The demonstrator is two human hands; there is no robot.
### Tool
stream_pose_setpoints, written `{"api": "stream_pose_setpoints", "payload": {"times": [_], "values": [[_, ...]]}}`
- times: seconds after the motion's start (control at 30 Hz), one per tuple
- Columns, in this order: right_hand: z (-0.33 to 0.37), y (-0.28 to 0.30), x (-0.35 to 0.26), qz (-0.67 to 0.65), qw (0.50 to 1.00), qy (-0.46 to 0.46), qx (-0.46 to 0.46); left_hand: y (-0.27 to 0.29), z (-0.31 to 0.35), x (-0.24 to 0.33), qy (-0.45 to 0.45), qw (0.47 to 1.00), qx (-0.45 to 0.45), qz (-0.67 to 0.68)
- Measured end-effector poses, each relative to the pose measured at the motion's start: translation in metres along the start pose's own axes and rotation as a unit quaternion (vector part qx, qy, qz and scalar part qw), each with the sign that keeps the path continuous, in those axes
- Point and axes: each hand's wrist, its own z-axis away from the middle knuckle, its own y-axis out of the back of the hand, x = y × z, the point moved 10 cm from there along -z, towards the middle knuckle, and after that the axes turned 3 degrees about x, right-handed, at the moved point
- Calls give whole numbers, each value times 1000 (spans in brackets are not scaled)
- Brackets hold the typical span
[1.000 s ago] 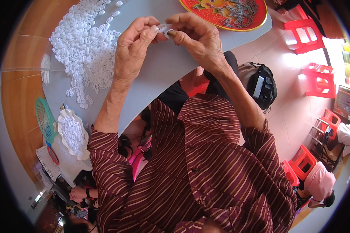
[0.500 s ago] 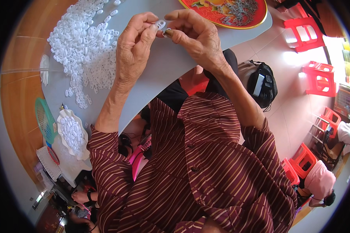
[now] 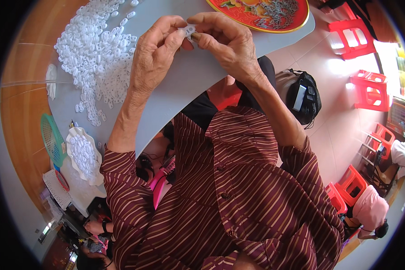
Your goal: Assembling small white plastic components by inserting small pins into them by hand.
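Near the top centre of the frame, a person in a maroon striped shirt (image 3: 243, 180) has both hands raised and close together over the grey surface (image 3: 191, 72). The left grip (image 3: 156, 50) is closed on a small white plastic piece (image 3: 189, 30), pinched between thumb and fingers, and the right grip (image 3: 228, 45) is closed on the same piece from the other side, thumb tip pressed to it and the upper fingers curved above. So the piece sits right between the two thumbs; its finer shape is mostly covered, and I can't make out how its parts fit. To the left of the hands, a big heap of white oval pieces (image 3: 87, 49) spreads through the upper left of the frame, looking flatter and thinner toward its lower right, with a few strays lying just beside it. At the top, right of centre, a red patterned plate (image 3: 235, 17) with a gold rim holds a scatter of grey metal bits (image 3: 278, 15). Down at the left, a ruffled white dish (image 3: 72, 155) is filled with more white pieces (image 3: 83, 154), and a green mesh basket (image 3: 54, 139) leans just beside it. Red plastic stools (image 3: 370, 90) stand along the right side, well apart from the hands, and a black bag (image 3: 311, 105) rests on the tiled floor (image 3: 328, 144) nearer in.
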Motion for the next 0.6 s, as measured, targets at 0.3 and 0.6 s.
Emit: {"api": "stream_pose_setpoints", "payload": {"times": [0.3,0.6], "values": [[1,-5,-1,-37,999,-19,-7,-1,10,3,-45,994,43,-86],[3,-8,-1,53,998,11,-23,-3,8,-3,0,996,27,-80]]}}
